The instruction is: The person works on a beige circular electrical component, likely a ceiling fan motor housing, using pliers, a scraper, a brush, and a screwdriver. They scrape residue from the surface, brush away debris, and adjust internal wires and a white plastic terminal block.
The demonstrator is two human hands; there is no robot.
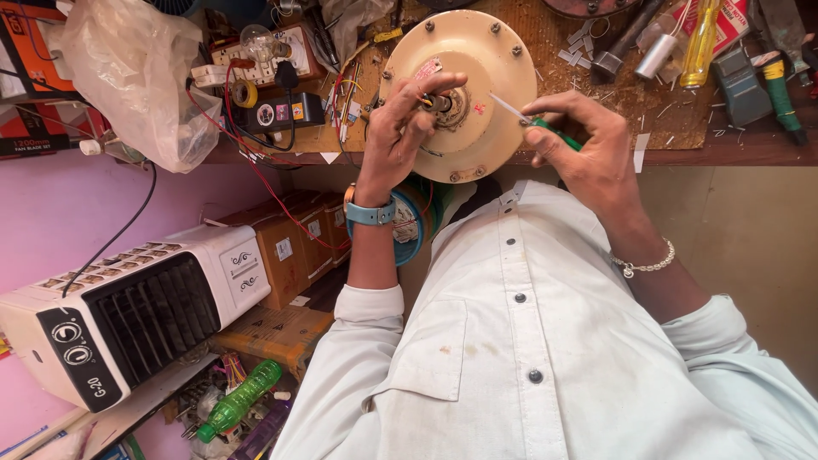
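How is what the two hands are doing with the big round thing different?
The left hand pinches the shaft at the middle of the round cream motor housing; the right hand grips a green-handled screwdriver near its rim. The left wrist wears a blue watch; the right wrist wears a silver bracelet. Both reach over the wooden workbench.

Cluttered wooden workbench [682,145], cream motor housing [477,64]

Bench crowded, round cream motor housing [464,94] filled the near edge, wires and switch box [277,109] blocked left, bottle [699,43] and tools hemmed right, plastic bag [136,77] far left, open gap only toward the body.
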